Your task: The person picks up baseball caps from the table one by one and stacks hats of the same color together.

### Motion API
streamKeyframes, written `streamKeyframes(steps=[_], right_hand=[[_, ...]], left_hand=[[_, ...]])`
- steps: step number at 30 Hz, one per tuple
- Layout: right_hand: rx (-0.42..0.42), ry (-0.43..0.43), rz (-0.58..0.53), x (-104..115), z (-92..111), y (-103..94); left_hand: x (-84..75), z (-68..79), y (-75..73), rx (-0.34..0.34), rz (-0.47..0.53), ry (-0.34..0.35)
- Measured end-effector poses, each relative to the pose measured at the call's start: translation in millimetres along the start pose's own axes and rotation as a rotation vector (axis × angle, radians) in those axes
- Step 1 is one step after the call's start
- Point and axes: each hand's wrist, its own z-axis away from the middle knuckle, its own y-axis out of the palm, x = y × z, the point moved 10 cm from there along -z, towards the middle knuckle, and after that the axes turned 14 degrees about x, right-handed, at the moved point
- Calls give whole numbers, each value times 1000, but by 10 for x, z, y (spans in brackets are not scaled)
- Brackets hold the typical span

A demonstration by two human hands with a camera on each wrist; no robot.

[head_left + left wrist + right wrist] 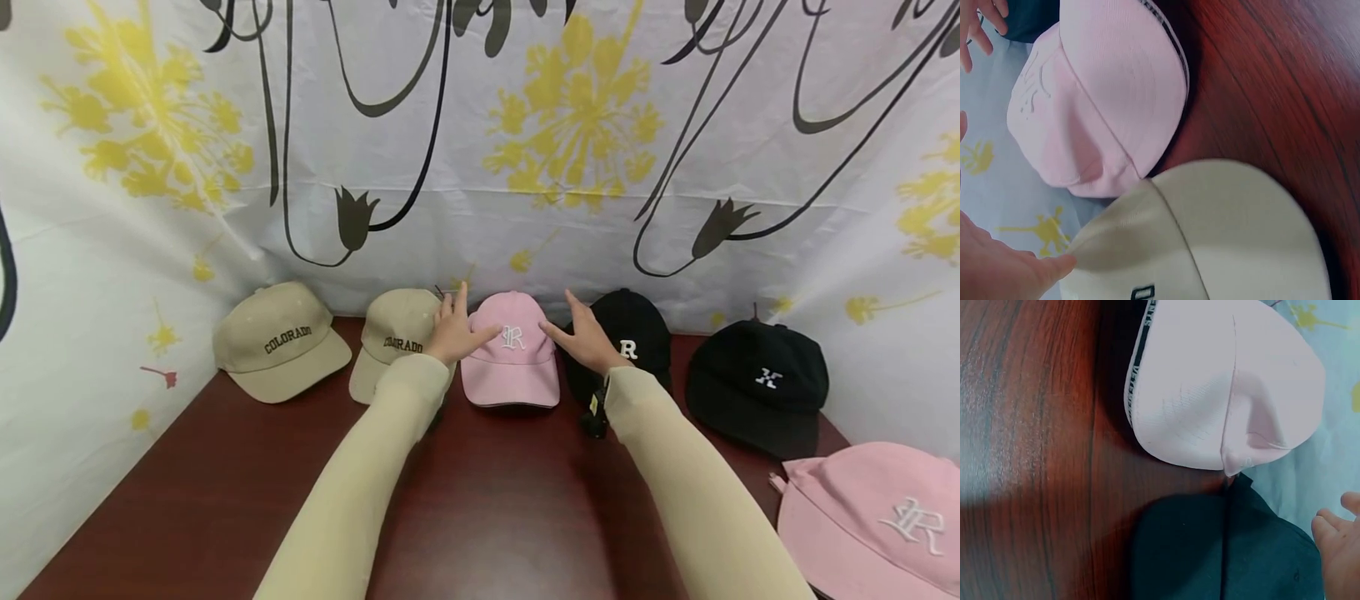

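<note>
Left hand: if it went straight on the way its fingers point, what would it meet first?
Probably the patterned cloth hanging at the back: the left hand points that way, just left of the central pink cap. Depth is unclear, so it might brush that cap first.

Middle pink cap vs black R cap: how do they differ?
Logo: middle pink cap has ornate lettering, black R cap a block R.
Brim edge: middle pink cap shows lettered trim; black R cap shows none.
Shared: white logo, brim toward the person.
</note>
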Motion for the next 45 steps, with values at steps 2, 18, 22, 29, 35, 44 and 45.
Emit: streamKeyframes(steps=[2,18,22,29,35,44,45], right_hand=[[7,6,-10,-21,-28,31],[37,21,-52,-103,-153,194],[55,28,-65,-123,-167,250],[88,63,-88,-196,-192,322],[103,68,-92,-242,-238,381],[101,61,-123,-329,-326,457],[101,56,-125,-326,-332,463]], left_hand=[[10,-21,48,16,18,-16],[160,-212,319,76,77,-91],[172,-228,353,74,81,-92],[160,-224,393,78,79,-90],[203,-279,459,94,72,-108],[313,-335,558,120,75,-179],[314,-333,554,116,76,-182]])
